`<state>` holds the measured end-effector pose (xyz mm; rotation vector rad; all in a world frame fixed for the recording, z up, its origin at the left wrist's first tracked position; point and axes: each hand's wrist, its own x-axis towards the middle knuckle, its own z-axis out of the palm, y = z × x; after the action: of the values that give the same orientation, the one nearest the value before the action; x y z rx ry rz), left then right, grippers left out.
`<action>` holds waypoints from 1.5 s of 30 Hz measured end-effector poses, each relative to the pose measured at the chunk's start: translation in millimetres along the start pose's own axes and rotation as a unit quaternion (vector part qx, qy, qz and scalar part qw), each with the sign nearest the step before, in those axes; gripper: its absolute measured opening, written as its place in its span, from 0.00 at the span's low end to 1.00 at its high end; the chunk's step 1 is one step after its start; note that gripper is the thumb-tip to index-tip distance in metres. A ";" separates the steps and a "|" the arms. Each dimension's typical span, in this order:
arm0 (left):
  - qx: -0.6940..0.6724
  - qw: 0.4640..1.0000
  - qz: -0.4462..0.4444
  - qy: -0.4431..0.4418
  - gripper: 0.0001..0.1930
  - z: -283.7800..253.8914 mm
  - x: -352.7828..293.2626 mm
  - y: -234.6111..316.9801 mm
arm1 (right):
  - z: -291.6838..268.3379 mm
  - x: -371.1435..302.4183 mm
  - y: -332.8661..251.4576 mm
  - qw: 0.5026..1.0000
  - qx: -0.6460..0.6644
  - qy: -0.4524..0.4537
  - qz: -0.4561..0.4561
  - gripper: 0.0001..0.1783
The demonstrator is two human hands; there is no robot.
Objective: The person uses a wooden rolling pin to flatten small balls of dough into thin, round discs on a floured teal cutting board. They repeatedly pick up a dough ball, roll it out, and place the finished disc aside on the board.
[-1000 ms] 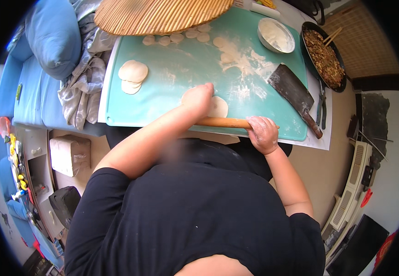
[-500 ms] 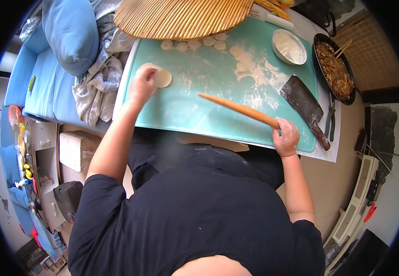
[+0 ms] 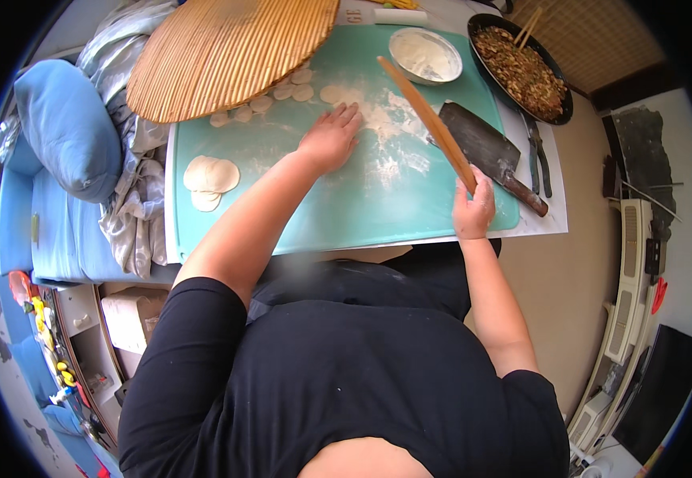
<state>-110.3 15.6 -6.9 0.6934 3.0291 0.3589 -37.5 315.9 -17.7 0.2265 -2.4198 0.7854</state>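
My left hand (image 3: 332,137) reaches over the teal mat (image 3: 282,209) with its fingers stretched out, at the edge of the scattered flour (image 3: 394,131). Close beyond its fingertips lies a small flattened dough piece (image 3: 331,94); whether the fingers touch any dough, I cannot tell. My right hand (image 3: 475,205) is wrapped round the near end of a wooden rolling pin (image 3: 427,115), which slants up and away to the left, passing over the cleaver. Thin round dough wrappers (image 3: 212,177) lie overlapping at the mat's left side. Several small dough discs (image 3: 282,92) sit along the round tray's edge.
A round woven reed tray (image 3: 234,56) covers the mat's far left corner. A metal bowl of flour (image 3: 426,56), a cleaver (image 3: 480,137), dark-handled scissors or pliers (image 3: 539,155) and a pan of chopped filling with chopsticks (image 3: 519,72) stand at the right. A blue sofa (image 3: 67,231) adjoins the left side.
My left hand has left the wrappers, now lying loose, and moved right toward the flour and small dough discs. The rolling pin has swung more upright in my right hand. The view has shifted.
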 end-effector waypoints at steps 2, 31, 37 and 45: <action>0.003 1.000 0.010 -0.001 0.26 6.8 -11.7 4.2 | -1.3 -0.8 -2.9 1.000 -0.006 -0.009 -0.019 0.19; 0.025 0.989 -0.131 0.065 0.28 -5.3 -137.9 -5.2 | 25.3 26.1 -92.1 0.854 -0.097 -0.459 -0.225 0.30; 0.040 0.990 -0.108 0.086 0.26 -7.0 -118.3 9.4 | 32.9 18.3 -51.1 0.897 -0.119 -0.368 -0.217 0.31; 0.025 0.980 -0.162 0.109 0.26 -2.0 -104.0 -11.3 | 36.5 45.9 -76.8 0.883 -0.125 -0.386 -0.234 0.29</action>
<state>-21.5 -39.5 -11.4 0.1603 3.2895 0.3707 -67.6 232.9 21.9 1.1568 -2.9496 0.1453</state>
